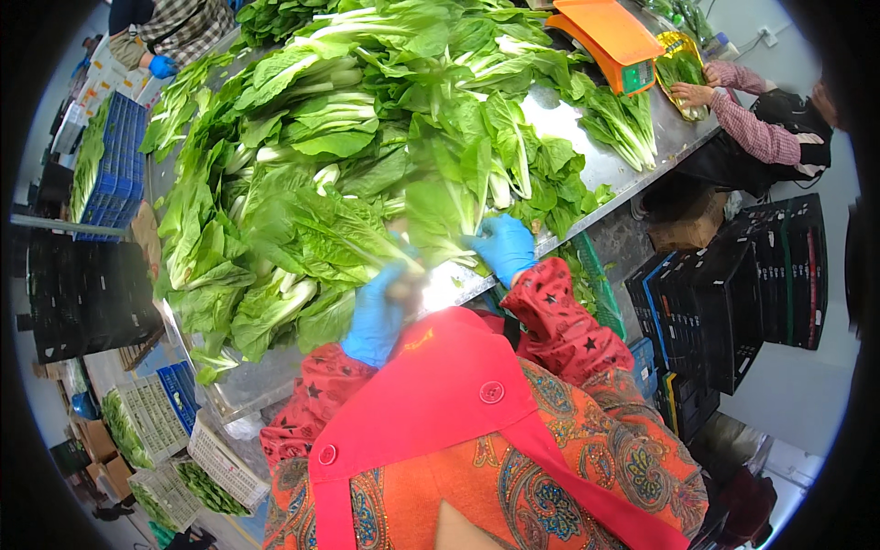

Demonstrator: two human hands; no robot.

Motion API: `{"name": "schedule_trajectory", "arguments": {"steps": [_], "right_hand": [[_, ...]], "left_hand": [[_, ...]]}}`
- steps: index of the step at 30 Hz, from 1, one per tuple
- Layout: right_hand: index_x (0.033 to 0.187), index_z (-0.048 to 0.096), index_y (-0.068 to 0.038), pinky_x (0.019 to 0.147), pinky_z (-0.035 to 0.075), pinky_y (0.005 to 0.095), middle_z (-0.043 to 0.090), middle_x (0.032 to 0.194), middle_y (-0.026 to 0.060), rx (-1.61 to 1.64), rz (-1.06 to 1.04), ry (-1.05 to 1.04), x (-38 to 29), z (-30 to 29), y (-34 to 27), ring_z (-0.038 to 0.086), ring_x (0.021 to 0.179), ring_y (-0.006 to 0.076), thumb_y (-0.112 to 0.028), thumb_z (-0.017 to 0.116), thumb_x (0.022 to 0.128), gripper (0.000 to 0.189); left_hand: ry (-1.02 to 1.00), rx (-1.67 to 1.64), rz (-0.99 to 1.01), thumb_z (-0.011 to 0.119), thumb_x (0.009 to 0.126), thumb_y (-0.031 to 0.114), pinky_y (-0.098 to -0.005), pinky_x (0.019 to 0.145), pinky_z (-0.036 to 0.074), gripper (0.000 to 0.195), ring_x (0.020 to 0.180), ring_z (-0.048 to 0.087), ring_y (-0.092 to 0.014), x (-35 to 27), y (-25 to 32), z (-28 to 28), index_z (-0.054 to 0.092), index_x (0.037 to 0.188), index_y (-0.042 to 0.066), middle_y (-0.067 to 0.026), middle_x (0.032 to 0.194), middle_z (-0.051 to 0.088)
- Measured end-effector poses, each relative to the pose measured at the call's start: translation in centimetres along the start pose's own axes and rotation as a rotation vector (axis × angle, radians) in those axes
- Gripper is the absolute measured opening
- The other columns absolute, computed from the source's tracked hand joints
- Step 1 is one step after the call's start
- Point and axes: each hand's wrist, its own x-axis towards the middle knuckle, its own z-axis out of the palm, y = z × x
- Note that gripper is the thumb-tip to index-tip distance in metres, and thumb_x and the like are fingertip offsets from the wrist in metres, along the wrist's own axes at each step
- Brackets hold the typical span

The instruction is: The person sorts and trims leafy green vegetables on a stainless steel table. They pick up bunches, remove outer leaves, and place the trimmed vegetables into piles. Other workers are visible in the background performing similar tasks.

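A large heap of leafy greens [344,130] with pale stalks covers the metal table [550,124] before me. My left hand [375,313], in a blue glove, is closed around the stalk end of a head of greens [330,230], whose leaves point up and left. Motion blurs the fingers and a brownish patch at the stalk end, so I cannot tell what that patch is. My right hand [507,246], also gloved in blue, pinches the stalks of another bunch of greens [440,213] near the table's front edge.
An orange scale [608,41] stands at the back right, beside a person's hands [694,93] on a gold bag of greens [680,69]. Another person's blue-gloved hand [163,67] is at the far left. A green basket [601,282] sits below the edge; black crates [729,295] stand at right.
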Motion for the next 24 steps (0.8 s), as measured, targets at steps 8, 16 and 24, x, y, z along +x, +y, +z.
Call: {"name": "schedule_trajectory", "arguments": {"steps": [8,16,24], "right_hand": [[0.082,0.06,-0.002,0.055,0.042,0.0203,0.059,0.072,0.0003,1.124,0.279,-0.146,-0.3,-0.2,1.5,0.053,0.06,0.0083,-0.014,0.066,0.077,0.014],[0.095,0.059,-0.003,0.062,0.043,0.0208,0.06,0.086,0.0011,1.317,0.039,0.026,-2.0,0.4,-1.0,0.053,0.072,0.0077,-0.014,0.064,0.082,0.018],[0.112,0.053,0.0,0.063,0.042,0.0373,0.057,0.081,0.0159,0.404,-0.696,0.133,-4.2,-1.6,-4.5,0.052,0.068,0.0308,-0.013,0.057,0.083,0.031]], "left_hand": [[-0.048,0.04,0.049,0.057,0.08,0.006,-0.0329,0.085,0.046,0.043,0.098,0.058,-0.023,-0.2,-0.2,1.2,0.043,0.12,-0.002,-0.0136,0.108,0.058],[-0.167,-0.034,0.054,0.051,0.081,0.0,-0.0356,0.098,0.039,0.05,0.11,0.052,-0.027,1.1,-1.4,2.3,0.034,0.127,-0.003,-0.0181,0.121,0.049],[-0.244,-0.179,-0.082,0.057,0.08,0.003,-0.0254,0.078,0.045,0.011,0.08,0.056,-0.014,2.5,-1.7,0.2,0.057,0.091,0.0,-0.0058,0.086,0.06]]}}
